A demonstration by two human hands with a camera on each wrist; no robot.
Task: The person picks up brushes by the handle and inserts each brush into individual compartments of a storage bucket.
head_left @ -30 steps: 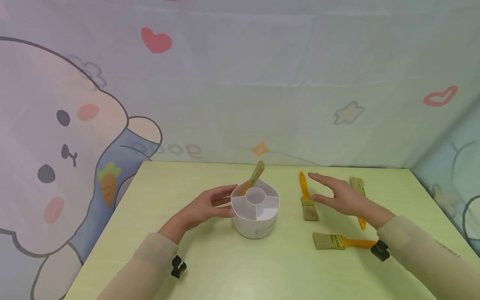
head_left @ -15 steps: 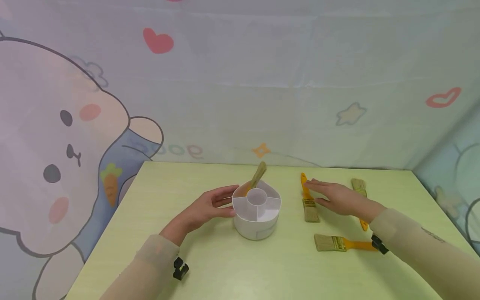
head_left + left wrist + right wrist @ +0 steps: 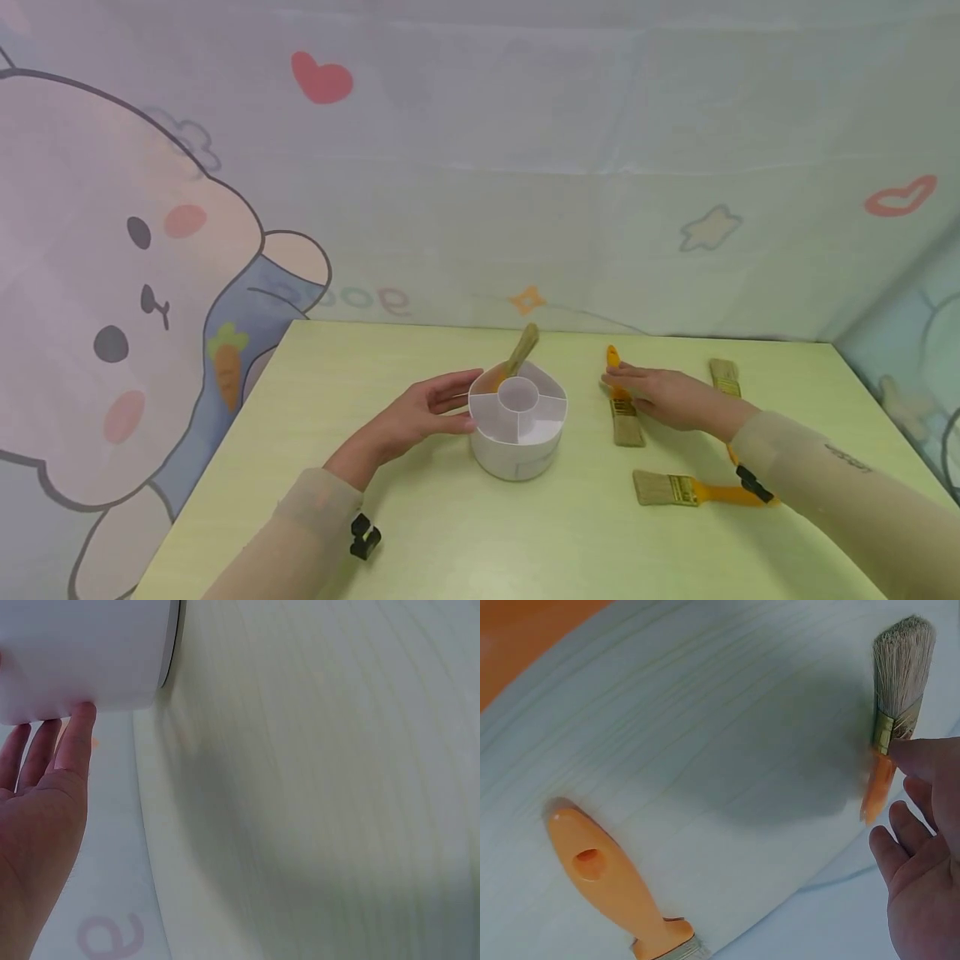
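Note:
A white round divided organizer (image 3: 517,454) stands on the table with one brush (image 3: 522,350) leaning upright in its back-left compartment. My left hand (image 3: 416,418) rests its fingertips against the organizer's left side; in the left wrist view, extended fingers (image 3: 75,742) touch the white wall. Over on the right, my right hand (image 3: 675,398) is lowered over the orange handle of a flat paintbrush (image 3: 627,427) lying on the table. Its thumb is by the metal band in the right wrist view, and the other fingers are spread beside the handle (image 3: 879,784).
Another paintbrush (image 3: 663,488) lies sideways nearer the front, its handle end under the right sleeve. A further brush (image 3: 725,375) lies behind the right wrist, partly covered. A printed cloth (image 3: 480,208) hangs along the table's back edge.
My right hand has moved left and down onto the handle of the brush nearest the organizer, its fingers drawing closer together. The left hand keeps its place at the organizer.

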